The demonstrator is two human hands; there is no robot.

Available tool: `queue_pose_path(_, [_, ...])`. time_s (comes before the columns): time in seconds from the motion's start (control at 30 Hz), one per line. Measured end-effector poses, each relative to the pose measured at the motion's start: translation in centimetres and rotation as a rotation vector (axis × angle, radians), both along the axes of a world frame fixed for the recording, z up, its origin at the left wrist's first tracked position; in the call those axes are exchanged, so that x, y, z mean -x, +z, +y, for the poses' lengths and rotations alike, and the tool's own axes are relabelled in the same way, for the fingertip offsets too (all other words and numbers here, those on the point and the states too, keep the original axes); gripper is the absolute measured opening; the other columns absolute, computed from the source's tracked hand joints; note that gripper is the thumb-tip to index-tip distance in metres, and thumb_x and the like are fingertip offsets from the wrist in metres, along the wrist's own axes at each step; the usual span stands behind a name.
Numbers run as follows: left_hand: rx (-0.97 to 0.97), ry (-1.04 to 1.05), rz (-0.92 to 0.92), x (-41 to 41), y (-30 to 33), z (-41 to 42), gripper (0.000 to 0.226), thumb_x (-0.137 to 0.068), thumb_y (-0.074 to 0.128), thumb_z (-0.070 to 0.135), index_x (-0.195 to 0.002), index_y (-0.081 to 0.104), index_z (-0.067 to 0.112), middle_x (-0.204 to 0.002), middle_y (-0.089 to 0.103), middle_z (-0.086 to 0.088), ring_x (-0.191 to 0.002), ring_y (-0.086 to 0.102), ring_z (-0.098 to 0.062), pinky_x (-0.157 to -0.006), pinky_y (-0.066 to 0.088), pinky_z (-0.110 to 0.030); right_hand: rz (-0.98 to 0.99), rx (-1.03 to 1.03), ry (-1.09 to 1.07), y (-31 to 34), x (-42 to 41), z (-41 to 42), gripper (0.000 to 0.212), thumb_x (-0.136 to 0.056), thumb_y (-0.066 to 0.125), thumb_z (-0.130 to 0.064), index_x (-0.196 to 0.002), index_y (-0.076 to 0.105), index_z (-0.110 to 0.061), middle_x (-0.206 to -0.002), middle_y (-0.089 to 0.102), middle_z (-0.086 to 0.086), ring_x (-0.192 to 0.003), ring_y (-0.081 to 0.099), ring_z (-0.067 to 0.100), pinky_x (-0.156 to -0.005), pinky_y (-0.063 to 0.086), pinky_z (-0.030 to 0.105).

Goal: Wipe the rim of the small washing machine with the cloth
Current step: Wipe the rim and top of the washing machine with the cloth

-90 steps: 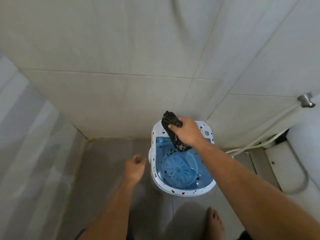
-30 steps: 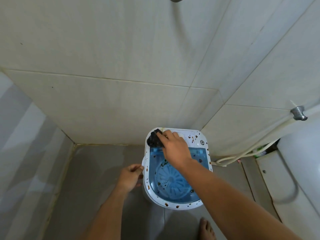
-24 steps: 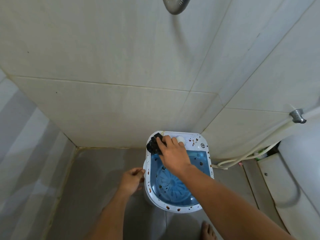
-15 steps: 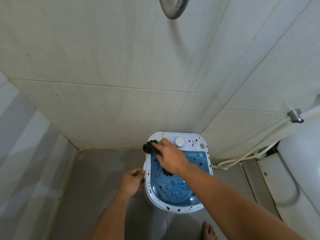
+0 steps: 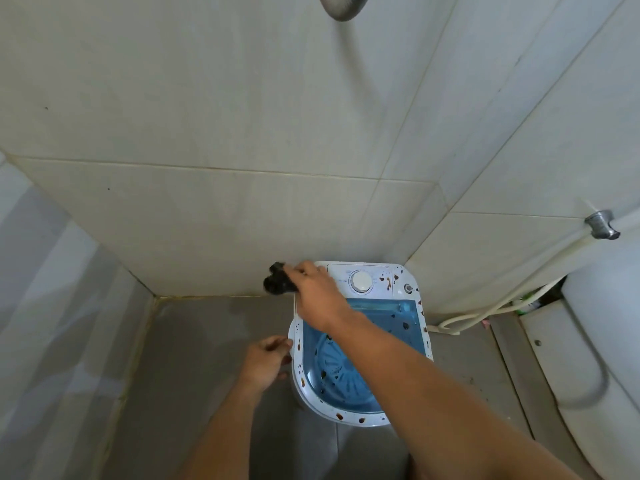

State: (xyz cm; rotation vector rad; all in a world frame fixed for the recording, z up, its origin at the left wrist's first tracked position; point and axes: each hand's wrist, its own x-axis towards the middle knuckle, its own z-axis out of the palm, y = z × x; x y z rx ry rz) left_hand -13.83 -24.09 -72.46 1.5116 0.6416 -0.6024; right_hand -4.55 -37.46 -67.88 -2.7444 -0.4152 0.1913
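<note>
- Step: rim wipe in hand, far-left corner. Right hand (image 5: 317, 294) grips dark bunched cloth (image 5: 277, 283) at corner of small washing machine (image 5: 360, 419), by tiled wall.
- Left hand (image 5: 265, 362): fingers loosely curled, touching left rim (image 5: 297, 351); steadying, prob.
- Next: drag cloth along rim w/ pressure; brown spots remain on left, near, right edges.
- Mat'ls: smooth white plastic rim, translucent blue tub, soft crumpled cloth.

Dim, even, soft light; faint shadows on floor (image 5: 214, 358). Wide-angle bend at frame edges, tile lines curve. Shower head (image 5: 343, 5) slightly blurred. No glare.
</note>
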Motion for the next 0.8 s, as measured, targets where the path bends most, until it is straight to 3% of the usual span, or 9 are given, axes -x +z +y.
queue_pose_path(0.07, [0.008, 0.011, -0.004, 0.0, 0.0, 0.0, 0.012, -0.097, 0.063, 0.021, -0.102, 0.073, 0.017, -0.097, 0.078, -0.002, -0.093, 0.074, -0.019, -0.068, 0.059, -0.029, 0.025, -0.167, 0.047, 0.1, -0.3, 0.1, 0.061, -0.089, 0.057, -0.003, -0.147, 0.048, -0.019, -0.126, 0.053, 0.012, -0.110, 0.054, 0.037, -0.093, 0.051, 0.050])
queue_pose_path(0.13, [0.006, 0.013, -0.011, 0.0, -0.1, 0.0, 0.011, -0.097, 0.063, 0.021, -0.101, 0.073, 0.019, -0.096, 0.079, -0.002, -0.091, 0.074, -0.019, -0.069, 0.059, -0.031, -0.097, -0.294, -0.118, 0.7, -1.5, -0.5, 0.056, -0.088, 0.059, -0.004, -0.142, 0.054, -0.021, -0.119, 0.058, 0.012, -0.106, 0.058, 0.035, -0.090, 0.052, 0.050])
queue_pose_path(0.2, [0.009, 0.012, -0.010, 0.1, -0.1, -0.1, 0.011, -0.097, 0.062, 0.021, -0.100, 0.073, 0.021, -0.095, 0.079, -0.001, -0.090, 0.075, -0.018, -0.072, 0.060, -0.032, -0.205, -0.231, -0.312, 1.5, -2.5, -2.0, 0.058, -0.089, 0.057, -0.004, -0.144, 0.052, -0.022, -0.122, 0.057, 0.010, -0.108, 0.056, 0.033, -0.091, 0.050, 0.049])
queue_pose_path(0.27, [0.008, 0.009, -0.012, 0.1, -0.1, -0.1, 0.011, -0.098, 0.062, 0.021, -0.099, 0.072, 0.022, -0.096, 0.079, 0.000, -0.091, 0.075, -0.018, -0.072, 0.060, -0.032, -0.185, -0.064, -0.400, 1.7, -2.7, -3.1, 0.066, -0.089, 0.054, -0.004, -0.150, 0.043, -0.025, -0.129, 0.052, 0.007, -0.114, 0.050, 0.030, -0.093, 0.044, 0.046])
queue_pose_path(0.33, [0.012, 0.008, -0.017, 0.1, -0.2, -0.1, 0.011, -0.097, 0.062, 0.021, -0.100, 0.073, 0.022, -0.097, 0.079, 0.000, -0.092, 0.075, -0.018, -0.072, 0.060, -0.032, -0.161, 0.018, -0.371, 0.8, -1.6, -3.2, 0.072, -0.086, 0.053, -0.001, -0.153, 0.038, -0.025, -0.133, 0.049, 0.007, -0.116, 0.047, 0.029, -0.093, 0.041, 0.044])
queue_pose_path(0.5, [0.012, 0.003, 0.001, 0.0, -0.5, 0.1, 0.012, -0.097, 0.064, 0.023, -0.102, 0.074, 0.021, -0.098, 0.079, 0.001, -0.095, 0.074, -0.017, -0.078, 0.061, -0.035, -0.251, -0.119, -0.198, -2.3, 2.3, -1.6, 0.068, -0.081, 0.056, 0.004, -0.146, 0.050, -0.015, -0.125, 0.056, 0.012, -0.102, 0.051, 0.033, -0.087, 0.049, 0.049])
queue_pose_path(0.63, [0.010, 0.015, -0.001, -0.1, -0.5, 0.1, 0.012, -0.097, 0.063, 0.022, -0.102, 0.073, 0.018, -0.096, 0.078, -0.001, -0.094, 0.074, -0.019, -0.074, 0.060, -0.033, -0.075, -0.222, 0.086, -0.8, 1.6, -1.3, 0.058, -0.088, 0.057, 0.000, -0.142, 0.056, -0.019, -0.121, 0.059, 0.010, -0.106, 0.055, 0.033, -0.094, 0.049, 0.048])
queue_pose_path(0.7, [0.007, 0.005, 0.001, -0.1, -0.4, 0.0, 0.011, -0.097, 0.063, 0.021, -0.101, 0.073, 0.018, -0.098, 0.078, -0.001, -0.095, 0.073, -0.020, -0.082, 0.061, -0.038, -0.117, -0.242, -0.018, 0.6, -0.6, -2.4, 0.054, -0.089, 0.059, -0.002, -0.140, 0.058, -0.020, -0.121, 0.061, 0.010, -0.107, 0.057, 0.033, -0.095, 0.050, 0.047])
queue_pose_path(0.8, [-0.003, -0.003, -0.010, 0.0, -0.1, -0.1, 0.011, -0.097, 0.062, 0.019, -0.098, 0.073, 0.019, -0.096, 0.078, -0.001, -0.092, 0.074, -0.020, -0.085, 0.061, -0.041, -0.212, -0.048, -0.259, 1.6, -2.6, -4.8, 0.057, -0.090, 0.058, -0.005, -0.144, 0.052, -0.022, -0.127, 0.058, 0.007, -0.112, 0.054, 0.031, -0.094, 0.046, 0.048])
